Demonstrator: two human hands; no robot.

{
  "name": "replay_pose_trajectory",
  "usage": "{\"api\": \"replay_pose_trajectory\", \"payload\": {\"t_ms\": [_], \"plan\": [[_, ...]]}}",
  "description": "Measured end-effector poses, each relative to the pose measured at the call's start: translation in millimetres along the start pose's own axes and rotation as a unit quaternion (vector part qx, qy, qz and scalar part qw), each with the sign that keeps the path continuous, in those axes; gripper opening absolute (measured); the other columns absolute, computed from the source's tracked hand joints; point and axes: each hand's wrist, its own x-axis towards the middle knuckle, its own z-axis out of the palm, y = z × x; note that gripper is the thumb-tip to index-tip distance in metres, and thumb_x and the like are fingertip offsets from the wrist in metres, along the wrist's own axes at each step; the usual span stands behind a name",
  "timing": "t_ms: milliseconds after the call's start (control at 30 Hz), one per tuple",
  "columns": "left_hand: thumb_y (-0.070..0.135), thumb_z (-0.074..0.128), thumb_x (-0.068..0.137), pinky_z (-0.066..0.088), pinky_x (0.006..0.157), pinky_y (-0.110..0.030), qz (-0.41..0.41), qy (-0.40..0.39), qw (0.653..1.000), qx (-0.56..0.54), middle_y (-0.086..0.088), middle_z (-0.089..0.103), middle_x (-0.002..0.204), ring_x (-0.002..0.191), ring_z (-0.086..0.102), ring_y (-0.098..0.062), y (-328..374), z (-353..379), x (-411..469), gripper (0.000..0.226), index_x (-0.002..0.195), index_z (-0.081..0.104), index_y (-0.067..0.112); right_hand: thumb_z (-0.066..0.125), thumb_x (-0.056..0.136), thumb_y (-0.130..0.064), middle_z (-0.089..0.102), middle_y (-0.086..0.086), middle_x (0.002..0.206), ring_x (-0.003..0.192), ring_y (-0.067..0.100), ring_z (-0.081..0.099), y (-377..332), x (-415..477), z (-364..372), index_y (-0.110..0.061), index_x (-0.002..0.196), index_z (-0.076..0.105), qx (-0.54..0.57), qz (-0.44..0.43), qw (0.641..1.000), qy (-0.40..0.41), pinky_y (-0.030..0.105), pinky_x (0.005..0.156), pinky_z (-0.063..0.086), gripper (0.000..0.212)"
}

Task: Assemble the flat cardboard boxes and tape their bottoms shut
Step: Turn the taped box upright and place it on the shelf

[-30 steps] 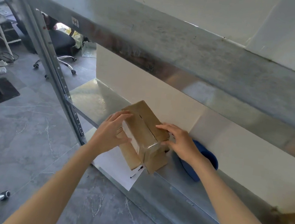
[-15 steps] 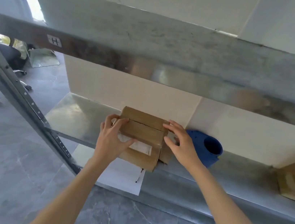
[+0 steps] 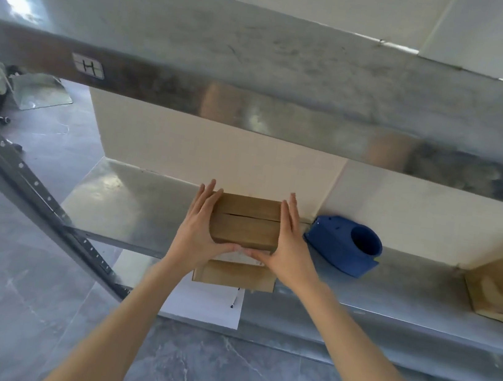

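Fingers [image 3: 207, 198] of the left hand [image 3: 197, 231] are lying straight and close together along the left side of the small cardboard box [image 3: 245, 225]. The right hand [image 3: 287, 247] is mirroring it on the right side, its fingers also straight and pressing flat against the cardboard. Both thumbs are reaching inward and almost meeting at the box's near top edge, over a pale strip of tape [image 3: 239, 258]. The box is sitting in the middle of the frame, at the front of the lower metal shelf [image 3: 131, 205], with a seam running across its closed flaps. A blue plastic tool [image 3: 342, 248] is lying just right of the right hand. A white sheet of paper [image 3: 204, 309] is showing below the box.
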Motion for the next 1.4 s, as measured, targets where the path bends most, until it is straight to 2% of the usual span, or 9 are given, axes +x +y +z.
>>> {"api": "replay_pose_trajectory", "payload": {"t_ms": [167, 300, 400, 500, 700, 900, 1100, 1200, 1400], "plan": [[0.061, 0.086, 0.057, 0.037, 0.113, -0.046, -0.006, 0.022, 0.999, 0.03, 0.007, 0.022, 0.162, 0.151, 0.012, -0.01, -4, 7, 2, 0.115, 0.15, 0.035, 0.017, 0.054, 0.065, -0.079, -0.017, -0.004, 0.165, 0.142, 0.022, 0.034, 5, 1, 7, -0.017, 0.158, -0.009, -0.005, 0.013, 1.0, -0.002, 0.035, 0.105, 0.045, 0.128], [0.06, 0.085, 0.059, 0.035, 0.112, -0.04, 0.009, 0.025, 0.999, 0.047, 0.004, 0.023, 0.162, 0.151, 0.012, -0.011, -6, 7, 3, 0.114, 0.151, 0.036, 0.014, 0.05, 0.065, -0.08, -0.016, -0.005, 0.165, 0.137, 0.023, 0.041, 4, 4, 6, -0.017, 0.158, -0.004, -0.03, 0.013, 0.999, -0.008, 0.035, 0.103, 0.046, 0.125], [0.064, 0.08, 0.06, 0.033, 0.113, -0.04, 0.016, 0.01, 0.998, 0.059, 0.003, 0.018, 0.164, 0.152, 0.009, -0.012, -6, 4, 2, 0.117, 0.153, 0.032, 0.013, 0.067, 0.066, -0.072, -0.01, -0.005, 0.166, 0.146, 0.019, 0.028, 3, 6, 3, -0.016, 0.159, 0.002, -0.015, 0.023, 1.0, -0.008, 0.034, 0.112, 0.038, 0.126], [0.064, 0.082, 0.059, 0.034, 0.114, -0.044, 0.011, 0.001, 0.997, 0.071, 0.001, 0.017, 0.164, 0.152, 0.008, -0.014, -5, 2, 4, 0.118, 0.153, 0.032, 0.013, 0.08, 0.067, -0.06, -0.001, -0.002, 0.164, 0.143, 0.022, 0.03, 0, 9, 0, -0.012, 0.157, 0.006, -0.011, 0.03, 0.999, -0.004, 0.037, 0.111, 0.039, 0.126], [0.055, 0.086, 0.062, 0.041, 0.107, -0.047, 0.025, 0.015, 0.996, 0.079, -0.003, 0.015, 0.164, 0.153, 0.005, -0.021, -4, 11, -1, 0.117, 0.154, 0.029, 0.01, 0.07, 0.072, -0.068, -0.016, 0.003, 0.164, 0.147, 0.025, 0.024, -3, 3, 11, -0.008, 0.156, -0.009, -0.042, 0.024, 0.999, -0.008, 0.039, 0.112, 0.039, 0.131], [0.058, 0.085, 0.062, 0.035, 0.111, -0.047, 0.015, 0.012, 0.998, 0.067, -0.003, 0.013, 0.165, 0.152, 0.006, -0.02, -6, 12, 1, 0.119, 0.154, 0.028, 0.011, 0.066, 0.072, -0.067, -0.018, 0.008, 0.163, 0.144, 0.028, 0.031, -2, 9, 13, -0.006, 0.156, -0.012, -0.074, 0.028, 0.997, -0.016, 0.037, 0.113, 0.037, 0.129], [0.052, 0.086, 0.057, 0.027, 0.115, -0.032, 0.019, 0.014, 0.999, -0.032, 0.005, 0.011, 0.164, 0.152, 0.013, -0.014, -12, 6, -4, 0.119, 0.154, 0.029, 0.012, 0.077, 0.076, -0.051, -0.021, -0.003, 0.163, 0.152, 0.018, 0.006, 5, 4, 7, -0.018, 0.155, -0.019, 0.036, 0.025, 0.999, -0.022, 0.039, 0.121, 0.024, 0.129], [0.037, 0.094, 0.056, 0.031, 0.112, -0.029, 0.007, 0.028, 0.998, -0.049, 0.002, 0.005, 0.165, 0.148, 0.023, -0.015, -13, 12, -4, 0.118, 0.153, 0.031, 0.012, 0.079, 0.075, -0.051, -0.02, -0.006, 0.163, 0.152, 0.015, 0.005, 8, 4, 9, -0.02, 0.156, -0.016, 0.046, 0.029, 0.998, -0.011, 0.039, 0.122, 0.023, 0.128], [0.035, 0.094, 0.058, 0.032, 0.111, -0.031, 0.006, 0.033, 0.998, -0.052, 0.005, 0.006, 0.165, 0.147, 0.023, -0.014, -15, 14, -3, 0.116, 0.153, 0.031, 0.016, 0.078, 0.076, -0.05, -0.016, -0.006, 0.164, 0.15, 0.016, 0.012, 10, 5, 14, -0.019, 0.158, -0.009, 0.039, 0.02, 0.999, 0.002, 0.035, 0.118, 0.027, 0.123]]}}
